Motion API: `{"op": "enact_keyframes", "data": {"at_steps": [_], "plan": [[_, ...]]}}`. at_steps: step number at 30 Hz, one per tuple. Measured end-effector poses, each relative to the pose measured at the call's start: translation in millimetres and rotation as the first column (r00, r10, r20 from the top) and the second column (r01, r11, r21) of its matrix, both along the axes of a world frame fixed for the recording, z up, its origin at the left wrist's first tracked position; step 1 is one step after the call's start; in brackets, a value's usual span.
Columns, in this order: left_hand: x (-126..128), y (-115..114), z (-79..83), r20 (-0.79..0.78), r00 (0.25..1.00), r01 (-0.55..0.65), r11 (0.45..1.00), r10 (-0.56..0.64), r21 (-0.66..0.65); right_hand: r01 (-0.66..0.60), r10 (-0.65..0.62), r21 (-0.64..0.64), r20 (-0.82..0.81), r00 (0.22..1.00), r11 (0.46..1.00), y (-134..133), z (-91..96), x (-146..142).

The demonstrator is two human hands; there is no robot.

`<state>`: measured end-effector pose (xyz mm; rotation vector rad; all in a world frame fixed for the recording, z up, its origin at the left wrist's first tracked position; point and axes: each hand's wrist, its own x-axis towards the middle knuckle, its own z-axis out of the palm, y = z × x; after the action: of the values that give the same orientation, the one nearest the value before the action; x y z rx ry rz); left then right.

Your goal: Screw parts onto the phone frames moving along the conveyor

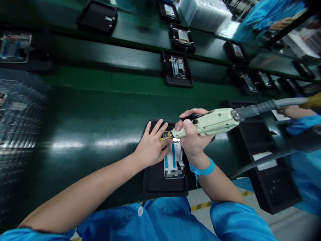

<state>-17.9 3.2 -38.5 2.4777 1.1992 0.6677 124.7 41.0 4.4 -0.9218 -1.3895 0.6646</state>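
My right hand [193,139] is shut around a pale green electric screwdriver [205,124], and its tip rests at the upper end of a phone frame [174,160]. The frame lies on a black anti-static mat [155,180], with blue strips and metal parts showing inside it. My left hand [151,145] lies with spread fingers against the frame's upper left side and the mat. A blue wrist strap [203,170] circles my right wrist. The spot under the screwdriver tip is hidden by glare.
A green conveyor belt [100,113] carries several black trays holding phone frames [177,68]. Stacked clear plastic trays [21,127] stand at the left. A co-worker's blue sleeve [303,124] and a black rack [271,167] are at the right, with the screwdriver's grey cable [271,106] running there.
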Motion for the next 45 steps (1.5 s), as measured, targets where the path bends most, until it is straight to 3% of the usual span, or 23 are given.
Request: {"op": "enact_keyframes", "data": {"at_steps": [5,45], "plan": [[1.6,-1.6,1.0,0.002,1.000,-0.012,0.999,0.012,-0.042,-0.056,0.056,-0.026,-0.013,0.998,0.998,-2.8,-2.4,-0.3],[2.3,-2.1,-2.1,-0.016,1.000,-0.023,1.000,0.023,0.008,-0.036,0.034,0.020,0.082,0.996,0.999,-5.9,-8.5,-0.6]]}}
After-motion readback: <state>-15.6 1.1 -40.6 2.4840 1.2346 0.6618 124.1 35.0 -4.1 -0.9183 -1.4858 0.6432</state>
